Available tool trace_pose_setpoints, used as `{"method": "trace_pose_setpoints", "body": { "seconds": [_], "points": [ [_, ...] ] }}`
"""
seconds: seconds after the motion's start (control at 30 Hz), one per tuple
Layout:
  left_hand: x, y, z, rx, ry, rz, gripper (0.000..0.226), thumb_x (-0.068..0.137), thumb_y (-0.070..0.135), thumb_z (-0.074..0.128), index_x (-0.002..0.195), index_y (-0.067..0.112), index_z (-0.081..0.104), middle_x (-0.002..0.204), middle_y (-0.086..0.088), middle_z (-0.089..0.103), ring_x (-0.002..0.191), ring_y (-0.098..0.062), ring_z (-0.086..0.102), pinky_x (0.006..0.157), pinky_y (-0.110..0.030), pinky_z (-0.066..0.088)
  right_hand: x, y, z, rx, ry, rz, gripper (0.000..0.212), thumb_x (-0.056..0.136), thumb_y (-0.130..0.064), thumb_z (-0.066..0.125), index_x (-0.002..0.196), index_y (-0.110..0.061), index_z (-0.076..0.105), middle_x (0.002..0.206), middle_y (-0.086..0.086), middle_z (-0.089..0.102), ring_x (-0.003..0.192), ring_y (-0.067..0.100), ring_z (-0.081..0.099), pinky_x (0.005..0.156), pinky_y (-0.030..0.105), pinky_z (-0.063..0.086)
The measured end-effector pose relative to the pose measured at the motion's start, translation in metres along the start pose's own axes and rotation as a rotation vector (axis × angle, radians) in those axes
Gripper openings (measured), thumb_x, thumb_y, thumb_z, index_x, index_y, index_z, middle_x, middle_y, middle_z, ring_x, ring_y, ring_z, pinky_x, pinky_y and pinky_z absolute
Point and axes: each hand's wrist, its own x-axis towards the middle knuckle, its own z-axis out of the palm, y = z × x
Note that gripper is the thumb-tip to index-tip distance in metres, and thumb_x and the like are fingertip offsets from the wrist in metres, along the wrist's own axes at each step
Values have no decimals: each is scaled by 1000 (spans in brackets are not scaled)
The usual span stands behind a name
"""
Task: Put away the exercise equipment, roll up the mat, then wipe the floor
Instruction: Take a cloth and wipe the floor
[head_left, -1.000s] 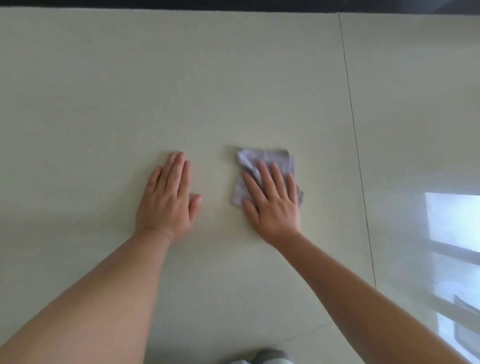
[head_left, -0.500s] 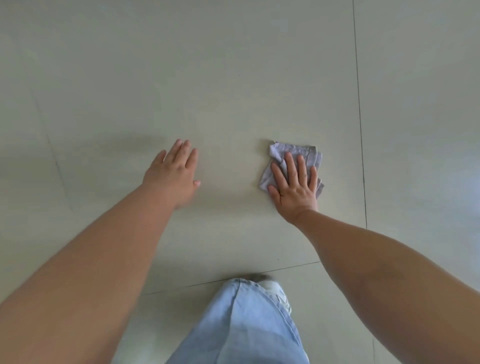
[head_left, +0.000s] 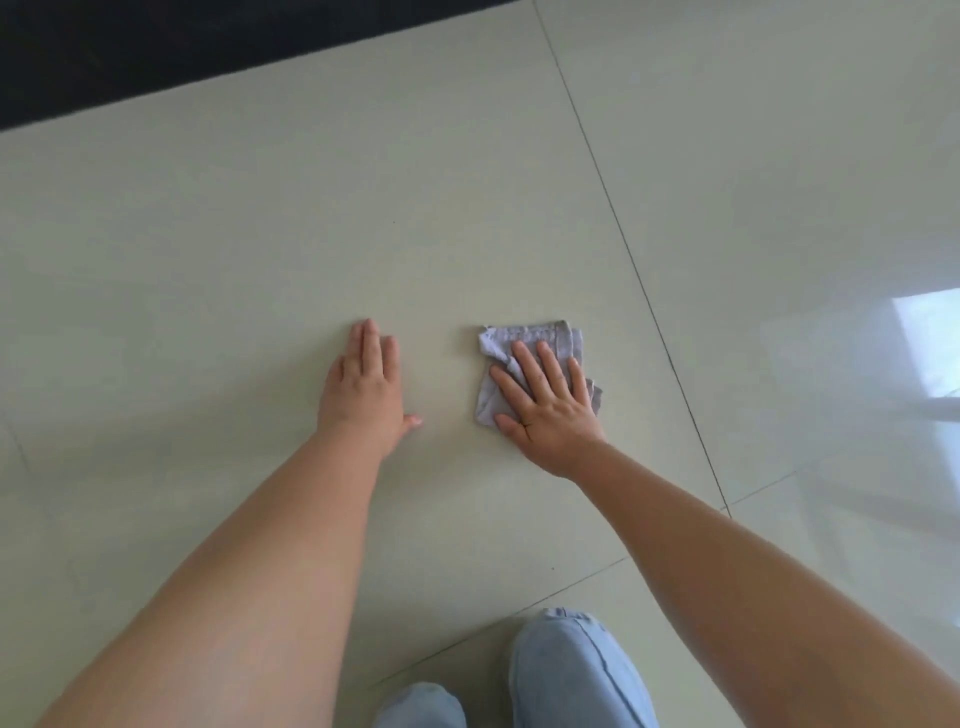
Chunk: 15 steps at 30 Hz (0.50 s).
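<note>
Right hand (head_left: 548, 402) presses flat, fingers straight, on the grey cloth (head_left: 530, 343) at 3 o'clock of the flat, released left hand (head_left: 366, 387) on the floor (head_left: 260, 260).

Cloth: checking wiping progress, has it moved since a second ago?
Yes, the cloth slid rightward, closer to the grout line, under the right hand.

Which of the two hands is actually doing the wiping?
The right hand: it presses flat on the grey cloth. The left hand lies flat on the bare floor tile, with nothing under it.
</note>
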Motion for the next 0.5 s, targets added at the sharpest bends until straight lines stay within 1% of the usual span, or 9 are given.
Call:
{"method": "trace_pose_setpoints", "body": {
  "seconds": [0.03, 0.07, 0.13, 0.2, 0.27, 0.37, 0.43, 0.5],
  "points": [
    [-1, 2, 0, 1, -8, -8, 92, 91, 44, 50, 148, -1, -7, 155, -22, -16, 146, -31, -11, 119, -35, 8, -4, -1, -6, -5, -21, -4, 67, 89, -60, 1, 149, -30, -5, 156, -3, -22, 145, 24, -18, 115, 40, -16],
    [-2, 2, 0, 3, -9, -14, 92, 92, 43, 50, 147, -2, -7, 155, -23, -16, 146, -32, -11, 119, -35, 8, -10, -2, -11, 0, -34, -24, 64, 92, -56, 9, 149, -29, -3, 157, 1, -18, 146, 25, -17, 117, 42, -10],
    [-3, 2, 0, -6, 5, -5, 91, 92, 42, 49, 147, -3, -7, 154, -24, -16, 145, -33, -11, 119, -36, 8, -31, 0, -26, 9, -64, -73, 60, 96, -48, 19, 149, -28, 0, 158, 3, -16, 146, 25, -15, 119, 40, -3],
    [-7, -2, 3, -48, 21, 14, 91, 91, 43, 50, 148, -1, -6, 155, -23, -15, 146, -32, -11, 119, -35, 7, -59, 9, -39, -11, -111, -114, 58, 99, -40, 28, 149, -27, 2, 158, 2, -15, 146, 23, -14, 119, 36, -1],
    [-9, -5, 5, -81, 49, 35, 91, 91, 43, 52, 148, 0, -5, 155, -21, -15, 146, -30, -11, 119, -35, 7, -85, 21, -50, -73, -171, -100, 57, 99, -39, 29, 149, -27, 5, 159, 1, -11, 147, 20, -12, 120, 35, 3],
    [-7, -7, 8, -74, 68, 43, 92, 91, 45, 50, 148, 0, -5, 155, -21, -16, 146, -30, -12, 119, -35, 6, -88, 38, -50, -209, -251, -98, 57, 100, -40, 26, 150, -24, 5, 159, 0, -6, 147, 20, -8, 119, 37, 7],
    [-4, -7, 12, -55, 80, 39, 92, 90, 46, 50, 148, 0, -5, 155, -22, -15, 146, -30, -12, 119, -35, 6, -69, 41, -44, -241, -192, -99, 58, 99, -41, 27, 150, -24, 4, 159, -1, -6, 147, 21, -8, 119, 38, 6],
    [-3, -5, 14, -32, 106, 40, 92, 90, 47, 50, 149, 2, -4, 156, -21, -12, 146, -30, -9, 119, -37, 8, -44, 39, -34, -233, -125, -113, 62, 98, -44, 29, 150, -26, 1, 159, -1, -11, 147, 22, -12, 120, 38, 0]
  ]
}}
